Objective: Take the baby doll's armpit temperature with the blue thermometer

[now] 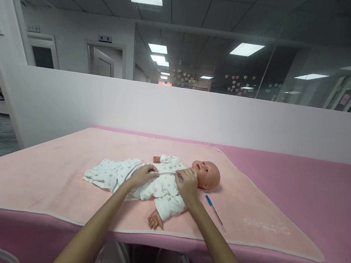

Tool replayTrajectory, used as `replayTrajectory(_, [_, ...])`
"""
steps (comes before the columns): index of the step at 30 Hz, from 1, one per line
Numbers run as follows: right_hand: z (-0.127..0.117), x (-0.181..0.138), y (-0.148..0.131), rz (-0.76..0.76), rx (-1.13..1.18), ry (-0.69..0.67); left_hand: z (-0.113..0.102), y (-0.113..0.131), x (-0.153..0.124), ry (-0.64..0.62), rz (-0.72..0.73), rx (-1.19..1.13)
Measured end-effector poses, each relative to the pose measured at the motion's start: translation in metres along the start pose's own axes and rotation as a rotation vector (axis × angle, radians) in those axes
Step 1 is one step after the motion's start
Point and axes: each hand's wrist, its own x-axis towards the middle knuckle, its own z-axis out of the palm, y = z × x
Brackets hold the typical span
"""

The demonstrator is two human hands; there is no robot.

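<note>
A baby doll [207, 173] lies on its back on the peach mat, its head to the right. It wears a white patterned outfit [165, 185] that covers its legs. Across the doll's chest a thin white strip [167, 173] is stretched between my hands; whether it is part of the clothing I cannot tell. My left hand [142, 175] pinches one end near the doll's waist. At the other end, my right hand [187, 184] pinches the strip near the doll's neck, its fingers closed. Right of my right forearm lies a pen with a blue cap [215, 213].
The peach mat [67, 145] has a pale border and lies over a pink table cover [313, 196]. Behind the table stands a low white partition [196, 115] with glass above. My legs [114, 261] are under the front edge.
</note>
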Motion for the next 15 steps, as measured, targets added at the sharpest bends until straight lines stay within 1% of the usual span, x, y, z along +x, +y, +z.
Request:
replayTrajectory(2, [-0.015, -0.003, 0.005, -0.049, -0.03, -0.016, -0.009, 0.003, 0.002, -0.056, 0.028, 0.13])
replayTrajectory(4, [-0.034, -0.008, 0.013, -0.067, -0.063, 0.005, -0.018, 0.007, 0.005, -0.114, 0.045, 0.263])
replayTrajectory(6, [-0.055, -0.017, 0.022, -0.021, -0.098, 0.022, -0.026, 0.013, 0.01, -0.171, 0.071, 0.363])
replayTrajectory(7, [-0.065, -0.023, 0.027, 0.023, -0.12, 0.019, -0.028, 0.018, 0.014, -0.177, 0.097, 0.397])
replayTrajectory(8, [-0.075, -0.031, 0.032, 0.078, -0.149, 0.019, -0.028, 0.023, 0.019, -0.157, 0.127, 0.421])
replayTrajectory(9, [-0.084, -0.04, 0.037, 0.137, -0.187, 0.022, -0.026, 0.029, 0.025, -0.098, 0.167, 0.433])
replayTrajectory(10, [-0.092, -0.05, 0.041, 0.195, -0.226, 0.009, -0.021, 0.035, 0.032, -0.012, 0.197, 0.432])
replayTrajectory(12, [-0.104, -0.071, 0.048, 0.297, -0.311, -0.046, -0.005, 0.045, 0.047, 0.139, 0.246, 0.387])
replayTrajectory(13, [-0.108, -0.081, 0.05, 0.34, -0.351, -0.089, 0.006, 0.048, 0.053, 0.17, 0.273, 0.351])
replayTrajectory(15, [-0.113, -0.1, 0.052, 0.401, -0.428, -0.164, 0.03, 0.05, 0.063, 0.13, 0.299, 0.279])
